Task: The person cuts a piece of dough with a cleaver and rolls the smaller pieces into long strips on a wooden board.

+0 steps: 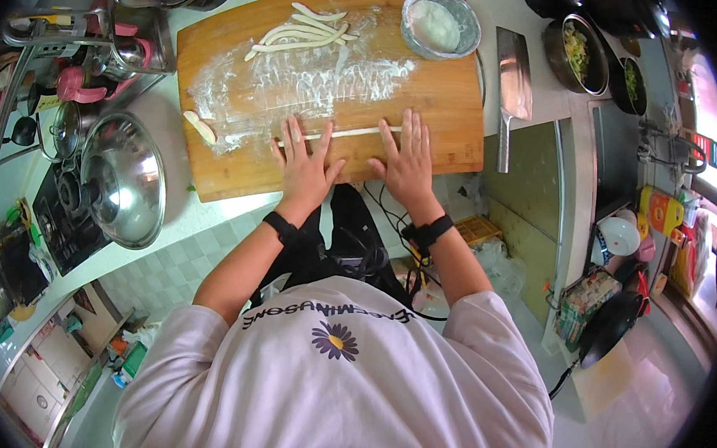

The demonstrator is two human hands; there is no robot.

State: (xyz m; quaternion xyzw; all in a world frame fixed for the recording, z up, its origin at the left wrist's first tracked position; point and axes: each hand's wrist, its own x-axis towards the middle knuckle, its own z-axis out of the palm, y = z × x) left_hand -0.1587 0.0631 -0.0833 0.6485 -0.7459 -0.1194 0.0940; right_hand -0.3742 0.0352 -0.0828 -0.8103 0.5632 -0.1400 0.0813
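Observation:
A thin rope of dough (354, 133) lies across the near part of a wooden board (452, 114). My left hand (304, 169) rests flat on its left end, fingers apart. Over the rope's right end is my right hand (407, 161), palm down and fingers spread. Neither hand grips anything; parts of the rope are hidden under the fingers. Several rolled dough strips (301, 35) lie in a loose pile at the far side of the board. A short, thick dough piece (199, 127) sits by the left edge. White flour (338, 80) is smeared over the board's middle.
At the board's far right corner stands a bowl (434, 54) of flour. Right of the board lies a cleaver (514, 78), its handle towards me. Beyond it is a metal pot (551, 62) of chopped vegetables. A domed pan lid (125, 180) and a dish rack (117, 34) occupy the left.

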